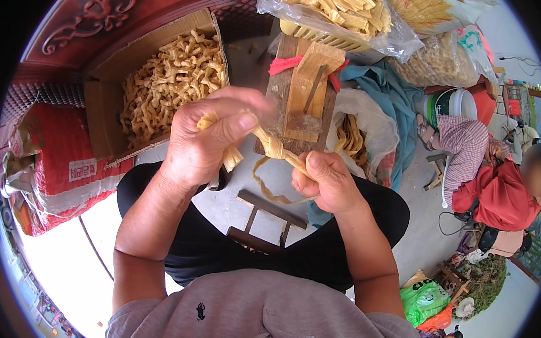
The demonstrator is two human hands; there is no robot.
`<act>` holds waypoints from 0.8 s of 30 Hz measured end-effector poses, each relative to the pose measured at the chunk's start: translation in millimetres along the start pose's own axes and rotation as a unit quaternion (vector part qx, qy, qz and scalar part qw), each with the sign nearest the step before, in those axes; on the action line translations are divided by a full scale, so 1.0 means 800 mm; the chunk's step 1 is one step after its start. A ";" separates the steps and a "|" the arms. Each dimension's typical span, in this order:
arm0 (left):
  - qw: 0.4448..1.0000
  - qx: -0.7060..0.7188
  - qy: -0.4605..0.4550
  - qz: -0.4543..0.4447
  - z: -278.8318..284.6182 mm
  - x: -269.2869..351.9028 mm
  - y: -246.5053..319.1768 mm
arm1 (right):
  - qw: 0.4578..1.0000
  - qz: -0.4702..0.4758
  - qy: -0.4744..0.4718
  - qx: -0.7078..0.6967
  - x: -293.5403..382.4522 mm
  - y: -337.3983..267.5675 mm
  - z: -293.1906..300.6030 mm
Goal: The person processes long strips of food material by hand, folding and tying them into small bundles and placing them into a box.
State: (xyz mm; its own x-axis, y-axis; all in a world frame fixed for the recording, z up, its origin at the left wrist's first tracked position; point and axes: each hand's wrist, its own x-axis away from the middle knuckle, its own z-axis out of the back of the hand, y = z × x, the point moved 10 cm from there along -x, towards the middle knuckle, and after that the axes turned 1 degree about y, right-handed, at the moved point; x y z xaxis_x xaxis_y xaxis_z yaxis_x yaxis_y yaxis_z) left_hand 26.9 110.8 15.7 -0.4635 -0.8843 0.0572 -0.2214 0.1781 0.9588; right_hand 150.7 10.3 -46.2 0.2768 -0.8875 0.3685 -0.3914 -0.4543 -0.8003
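Note:
My left hand (208,134) is closed around folded pale yellow strips, whose ends stick out above and below the thumb. From it a knotted strip (271,144) runs across to my right hand (326,178), pinched between its thumb and fingers. A thin loose length of strip (263,187) hangs in a curve below the knot and reaches my right hand. The fingertips of my left hand are blurred. Just beyond my hands is a wooden block with a metal blade (314,89), on a board tied with red cloth (284,65).
A cardboard box (103,112) of knotted pieces stands at the left. Behind the board is a yellow basket (321,39) lined with plastic and full of flat strips. A plastic bag (377,114) of strips lies right of the board. A seated person in red (500,192) is at the right.

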 end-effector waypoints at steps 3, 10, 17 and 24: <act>0.997 -0.074 -0.011 0.021 -0.002 -0.001 -0.009 | 1.000 -0.022 0.008 0.003 -0.005 -0.006 -0.002; 0.981 -0.017 -0.077 0.179 -0.025 0.011 -0.067 | 0.979 -0.020 0.138 0.151 0.001 -0.033 0.019; 0.986 -0.135 0.029 0.096 -0.024 -0.043 -0.092 | 0.790 0.205 0.383 0.432 -0.002 -0.099 0.090; 0.950 -0.298 0.072 0.066 0.002 -0.052 -0.078 | 0.724 0.182 0.428 0.510 -0.003 -0.106 0.108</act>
State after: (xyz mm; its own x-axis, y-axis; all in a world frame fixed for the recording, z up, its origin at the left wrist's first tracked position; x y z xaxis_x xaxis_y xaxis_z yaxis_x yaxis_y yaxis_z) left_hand 58.6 137.5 -47.3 -0.3209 -0.9290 0.1842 0.3748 0.0541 0.9255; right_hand 259.1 57.4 -20.1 -0.4980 -0.8548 -0.1461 0.6699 -0.2722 -0.6908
